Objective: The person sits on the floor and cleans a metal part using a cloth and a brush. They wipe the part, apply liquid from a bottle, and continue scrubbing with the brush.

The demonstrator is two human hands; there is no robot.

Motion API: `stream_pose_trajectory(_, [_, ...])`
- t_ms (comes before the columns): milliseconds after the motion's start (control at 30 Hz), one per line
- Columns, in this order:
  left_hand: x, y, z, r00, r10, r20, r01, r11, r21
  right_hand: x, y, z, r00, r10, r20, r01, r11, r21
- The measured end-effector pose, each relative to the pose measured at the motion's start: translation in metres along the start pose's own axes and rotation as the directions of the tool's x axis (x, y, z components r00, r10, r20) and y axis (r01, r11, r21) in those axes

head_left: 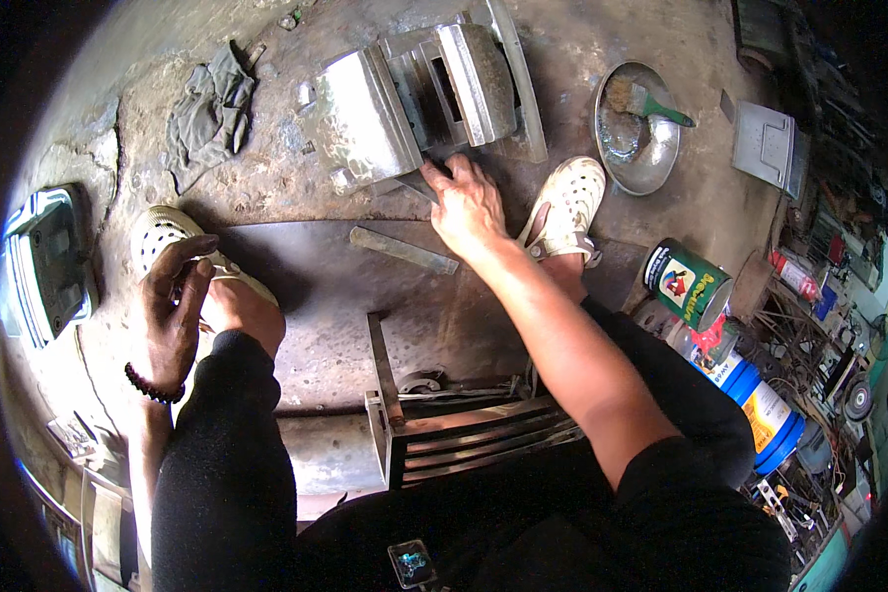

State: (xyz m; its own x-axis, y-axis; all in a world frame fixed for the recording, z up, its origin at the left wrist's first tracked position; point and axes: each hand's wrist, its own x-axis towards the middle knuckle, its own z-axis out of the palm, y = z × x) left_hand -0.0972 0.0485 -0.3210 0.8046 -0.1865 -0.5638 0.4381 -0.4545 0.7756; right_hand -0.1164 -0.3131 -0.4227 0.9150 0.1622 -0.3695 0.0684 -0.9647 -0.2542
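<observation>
A grey metal casing (365,118) with a curved shell and an open middle lies on the floor ahead of me. My right hand (469,207) reaches to its near edge. The fingers there are bent together, their tips against the casing's lower corner, and what they grip is hidden. Just nearer lies a flat metal strip (405,251), apart from the hand. My left hand (176,306), darkened with grime and with a beaded bracelet at the wrist, hovers by my left shin. Its fingers are loosely curved, the thumb stands apart, and nothing shows between them.
A metal bowl (669,163) with a green-handled brush (651,105) stands beyond my right foot. Grey rag (207,113) lies far left. A green can (689,286) and a blue-rimmed bucket (760,414) stand right, before cluttered tools. A slatted metal frame (483,434) is close below me.
</observation>
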Motion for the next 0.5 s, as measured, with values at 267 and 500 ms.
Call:
stream_pose_trajectory(267, [0.0,0.003,0.002,1.0,-0.011,0.015,0.01,0.996,0.084,0.005,0.008,-0.005,0.996,-0.078,0.04,0.081,0.993,-0.085])
stream_pose_trajectory(500, [0.002,-0.002,0.004,1.0,0.015,-0.004,-0.015,0.998,0.059,0.01,0.001,-0.011,0.982,-0.186,0.006,0.185,0.971,-0.153])
